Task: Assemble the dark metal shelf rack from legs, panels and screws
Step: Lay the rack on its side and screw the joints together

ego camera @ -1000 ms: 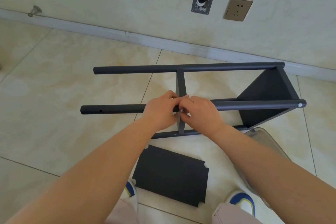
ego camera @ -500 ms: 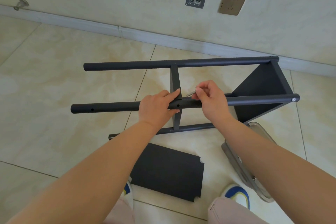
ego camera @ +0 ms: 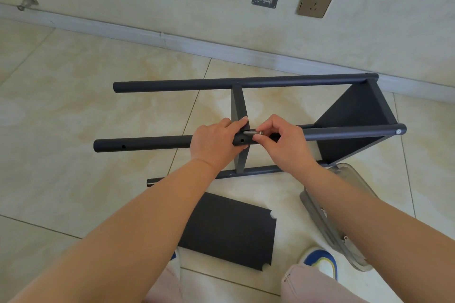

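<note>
Dark metal shelf rack [ego camera: 354,128], partly assembled, lies on its side on the beige tiled floor [ego camera: 73,110] near the wall, with round tubular legs running left to right and a dark panel fixed at the right end. A second dark panel [ego camera: 237,108] stands crosswise at mid-length. The nearest upper leg [ego camera: 147,145] shows open screw holes. Left hand [ego camera: 214,144] wraps its curled fingers around this leg beside the middle panel, the thumb resting on the panel edge. Right hand [ego camera: 283,140] pinches a small silver screw [ego camera: 252,132] between thumb and fingertips, held level just above the leg's hole. A loose dark rectangular panel [ego camera: 229,231] lies flat on the floor nearer the person, beside a clear plastic container [ego camera: 344,206].
</note>
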